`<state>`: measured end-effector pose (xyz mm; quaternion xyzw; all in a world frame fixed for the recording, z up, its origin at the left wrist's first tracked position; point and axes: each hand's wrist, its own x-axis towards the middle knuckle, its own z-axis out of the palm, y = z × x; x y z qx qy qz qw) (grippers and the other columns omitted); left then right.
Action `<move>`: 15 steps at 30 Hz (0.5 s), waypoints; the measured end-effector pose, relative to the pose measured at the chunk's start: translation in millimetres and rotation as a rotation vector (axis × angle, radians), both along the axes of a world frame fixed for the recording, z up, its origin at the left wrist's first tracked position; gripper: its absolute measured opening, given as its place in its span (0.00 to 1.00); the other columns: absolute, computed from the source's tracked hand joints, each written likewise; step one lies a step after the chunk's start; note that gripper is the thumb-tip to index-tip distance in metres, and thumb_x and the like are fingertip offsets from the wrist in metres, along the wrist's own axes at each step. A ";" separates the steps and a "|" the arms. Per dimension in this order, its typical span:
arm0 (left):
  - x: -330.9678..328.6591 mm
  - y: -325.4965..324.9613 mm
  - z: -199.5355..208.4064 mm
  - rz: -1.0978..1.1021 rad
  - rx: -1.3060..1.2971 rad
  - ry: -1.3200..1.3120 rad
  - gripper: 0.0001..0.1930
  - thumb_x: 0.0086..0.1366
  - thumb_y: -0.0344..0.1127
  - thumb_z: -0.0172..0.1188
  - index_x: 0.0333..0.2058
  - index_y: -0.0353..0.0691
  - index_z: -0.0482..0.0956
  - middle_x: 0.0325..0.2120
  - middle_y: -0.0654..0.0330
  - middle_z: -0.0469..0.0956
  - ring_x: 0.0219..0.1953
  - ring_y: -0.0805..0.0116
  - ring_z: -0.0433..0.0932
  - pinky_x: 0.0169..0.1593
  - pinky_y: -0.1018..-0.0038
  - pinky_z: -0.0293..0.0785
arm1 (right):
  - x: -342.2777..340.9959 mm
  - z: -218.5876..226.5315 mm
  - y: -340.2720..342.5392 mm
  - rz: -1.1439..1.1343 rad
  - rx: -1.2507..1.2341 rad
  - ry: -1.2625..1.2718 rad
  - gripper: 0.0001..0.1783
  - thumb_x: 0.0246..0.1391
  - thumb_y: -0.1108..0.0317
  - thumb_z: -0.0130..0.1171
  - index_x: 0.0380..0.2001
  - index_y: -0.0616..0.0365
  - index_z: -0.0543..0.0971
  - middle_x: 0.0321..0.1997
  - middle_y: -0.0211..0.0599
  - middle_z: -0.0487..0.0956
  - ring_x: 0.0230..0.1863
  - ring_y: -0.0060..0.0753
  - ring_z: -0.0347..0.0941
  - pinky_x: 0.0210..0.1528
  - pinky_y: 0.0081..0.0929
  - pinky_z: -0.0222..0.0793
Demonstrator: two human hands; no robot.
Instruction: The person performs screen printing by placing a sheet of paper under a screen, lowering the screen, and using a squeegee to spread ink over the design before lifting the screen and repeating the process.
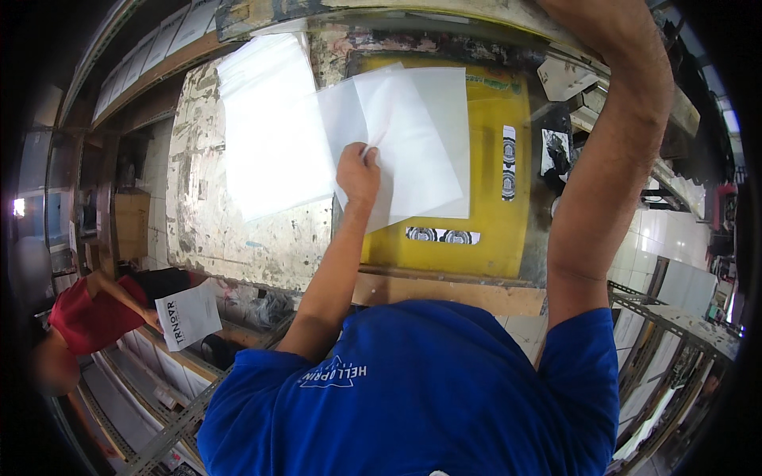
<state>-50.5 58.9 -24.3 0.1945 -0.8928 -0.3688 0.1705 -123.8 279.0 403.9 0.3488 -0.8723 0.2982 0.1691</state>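
My left hand (359, 170) pinches the near-left edge of a translucent white sheet (417, 151), which looks like a thin plastic bag. It lies tilted over another clear, square-edged sheet (454, 95). Both rest on a yellow board (496, 250). Left of this hand, a stack of white sheets (270, 143) sits slightly askew. My right arm stretches up to the top right, where my right hand (575, 14) is at a long frame bar (468, 17). The picture's edge cuts this hand off, and its fingers do not show.
Two paper strips with black round prints, an upright one (508, 163) and a flat one (442, 236), lie on the yellow board. The worktable (194, 182) is paint-stained. Lower left, a person in red (103, 313) holds a white printed bag (188, 316). Metal racks (659, 317) stand right.
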 end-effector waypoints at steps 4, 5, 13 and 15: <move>-6.9 -46.2 26.9 0.107 0.079 0.099 0.10 0.61 0.33 0.71 0.38 0.34 0.83 0.31 0.49 0.85 0.35 0.56 0.83 0.44 0.65 0.77 | -6.5 -22.0 -3.4 -0.085 0.050 0.206 0.20 0.53 0.64 0.60 0.45 0.65 0.86 0.35 0.49 0.88 0.31 0.36 0.82 0.40 0.30 0.79; -10.2 -57.9 39.1 0.077 0.093 0.103 0.10 0.61 0.31 0.71 0.38 0.33 0.83 0.32 0.51 0.85 0.34 0.59 0.82 0.44 0.66 0.77 | -1.6 -16.7 2.0 -0.120 0.060 0.206 0.20 0.53 0.64 0.60 0.45 0.65 0.86 0.35 0.49 0.88 0.31 0.35 0.82 0.40 0.30 0.79; 57.5 -198.3 37.7 0.158 -0.495 -0.070 0.36 0.64 0.46 0.69 0.68 0.47 0.68 0.69 0.42 0.61 0.68 0.44 0.64 0.66 0.42 0.60 | 0.3 0.8 1.8 0.008 0.019 -0.015 0.21 0.54 0.64 0.59 0.46 0.67 0.86 0.35 0.48 0.88 0.29 0.33 0.82 0.38 0.30 0.79; 68.3 -212.9 30.4 -0.030 -0.606 -0.358 0.40 0.67 0.53 0.66 0.72 0.49 0.62 0.73 0.43 0.53 0.74 0.42 0.54 0.70 0.38 0.51 | 0.1 -0.8 1.7 0.016 0.002 -0.032 0.21 0.53 0.65 0.59 0.45 0.68 0.86 0.35 0.48 0.88 0.29 0.33 0.81 0.37 0.30 0.78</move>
